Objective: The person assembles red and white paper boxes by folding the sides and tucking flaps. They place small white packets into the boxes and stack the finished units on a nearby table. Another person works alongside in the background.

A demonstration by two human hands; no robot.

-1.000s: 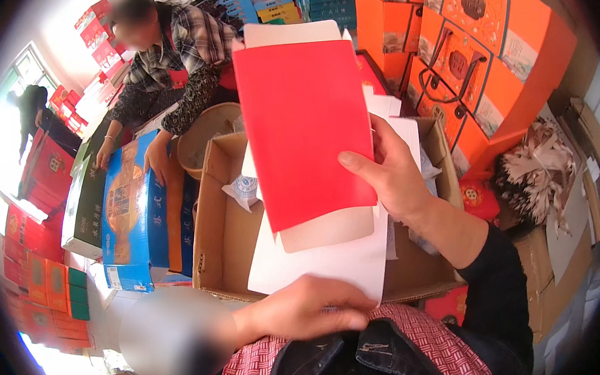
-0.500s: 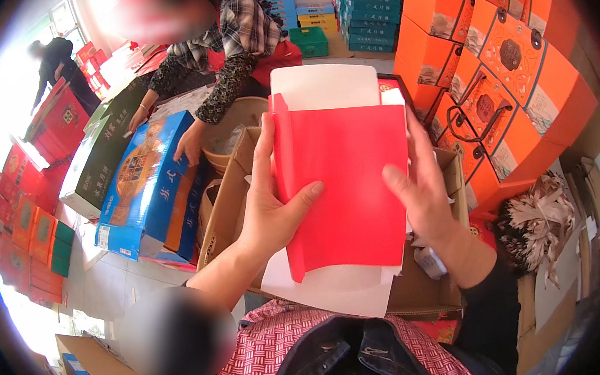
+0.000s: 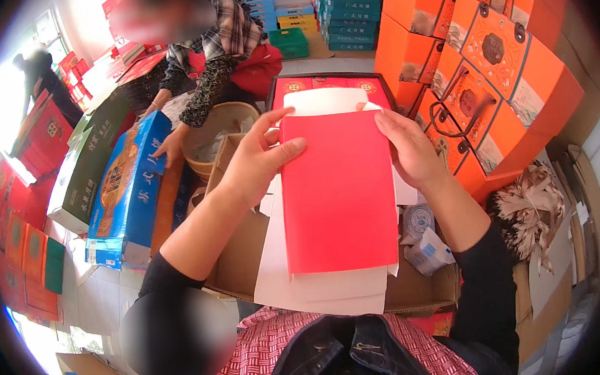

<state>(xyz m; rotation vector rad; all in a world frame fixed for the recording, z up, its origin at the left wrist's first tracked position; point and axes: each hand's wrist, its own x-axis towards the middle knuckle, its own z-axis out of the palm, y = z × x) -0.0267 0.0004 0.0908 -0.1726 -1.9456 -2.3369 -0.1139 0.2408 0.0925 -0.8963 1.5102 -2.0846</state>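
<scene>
In front of my chest is a flat red carton (image 3: 338,199), with white flaps sticking out at its far and near ends. My left hand (image 3: 260,155) grips its far left corner, thumb on the red face. At the far right corner, my right hand (image 3: 413,146) pinches the edge near the white flap. Beneath the carton stands an open brown cardboard box (image 3: 423,291). White printed packets (image 3: 429,252) show inside it on the right; the carton hides much of the rest.
Stacked orange gift boxes (image 3: 493,93) rise at the right beside a bundle of pale dried-looking material (image 3: 529,201). At left, a co-worker's hands touch a blue box (image 3: 125,191) next to a green box (image 3: 83,173). A tray of red boxes (image 3: 318,83) lies beyond the carton.
Both hands have shifted to the carton's far corners. The red side flap on its left has folded out of sight. My view has moved slightly, uncovering the red boxes beyond.
</scene>
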